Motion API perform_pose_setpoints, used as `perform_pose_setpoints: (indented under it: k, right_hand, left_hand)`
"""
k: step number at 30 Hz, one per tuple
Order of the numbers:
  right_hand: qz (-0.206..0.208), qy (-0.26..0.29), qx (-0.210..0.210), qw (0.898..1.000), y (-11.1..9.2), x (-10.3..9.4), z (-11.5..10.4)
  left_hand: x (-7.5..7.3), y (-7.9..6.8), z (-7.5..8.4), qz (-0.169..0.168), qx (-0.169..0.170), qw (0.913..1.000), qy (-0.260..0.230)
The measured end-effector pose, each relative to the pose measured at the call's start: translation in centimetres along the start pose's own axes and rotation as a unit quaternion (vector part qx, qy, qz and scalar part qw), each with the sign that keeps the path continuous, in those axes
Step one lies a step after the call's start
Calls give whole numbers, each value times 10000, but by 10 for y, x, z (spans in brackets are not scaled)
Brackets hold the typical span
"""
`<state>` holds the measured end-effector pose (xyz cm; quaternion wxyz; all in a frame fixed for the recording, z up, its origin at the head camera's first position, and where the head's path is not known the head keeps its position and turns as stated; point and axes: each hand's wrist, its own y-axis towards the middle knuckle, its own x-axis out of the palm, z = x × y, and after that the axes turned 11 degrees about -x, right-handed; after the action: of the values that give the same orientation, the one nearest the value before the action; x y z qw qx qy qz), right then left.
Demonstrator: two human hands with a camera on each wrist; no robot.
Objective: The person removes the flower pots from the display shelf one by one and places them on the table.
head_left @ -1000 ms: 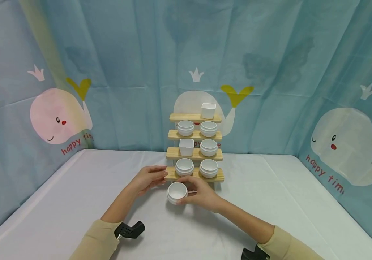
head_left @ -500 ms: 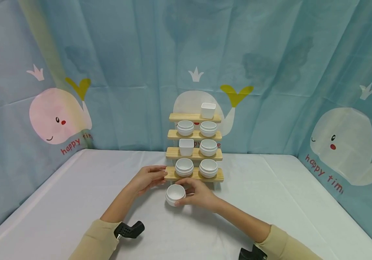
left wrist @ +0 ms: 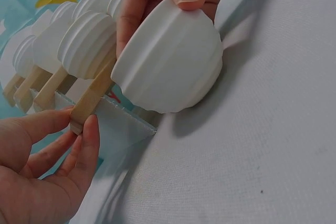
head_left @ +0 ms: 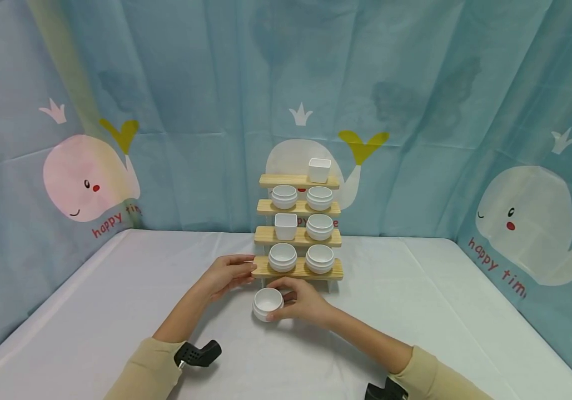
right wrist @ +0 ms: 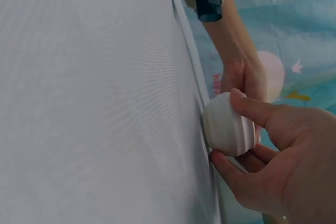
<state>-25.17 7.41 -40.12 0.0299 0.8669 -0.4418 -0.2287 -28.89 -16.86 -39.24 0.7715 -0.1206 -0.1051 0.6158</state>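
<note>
My right hand (head_left: 306, 301) grips a small white ribbed bowl (head_left: 268, 303) by its sides, thumb on one side and fingers on the other. The bowl stands upright at the tabletop, in front of a tiered wooden display stand (head_left: 297, 270). In the left wrist view the same bowl (left wrist: 170, 61) fills the middle. My left hand (head_left: 225, 276) pinches the left end of the stand's lowest board (left wrist: 90, 100) between thumb and fingers. Two round white bowls, a left one (head_left: 282, 258) and a right one (head_left: 319, 259), sit on that board.
Higher boards carry more white round bowls (head_left: 319, 227), a square white cup (head_left: 286, 226) and another square cup (head_left: 319, 170) at the top right. A white cloth (head_left: 416, 311) covers the table. Behind hangs a blue curtain (head_left: 190, 166) with printed whales.
My right hand has drawn the bowl slightly toward me and to the left, away from the stand. The left hand has stayed at the board's end.
</note>
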Motion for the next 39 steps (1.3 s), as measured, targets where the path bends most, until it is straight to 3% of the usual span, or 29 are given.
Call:
perform_pose_setpoints:
  k: [27,39]
  right_hand:
    - [-69,-112,-69,9999,-4,-4,-5]
    - [-251,-306,-233,9989,-7,-13,-18]
  left_hand:
    - [1,-1,0,26,23,10000,46]
    - [1,-1,0,51,-49,10000,1]
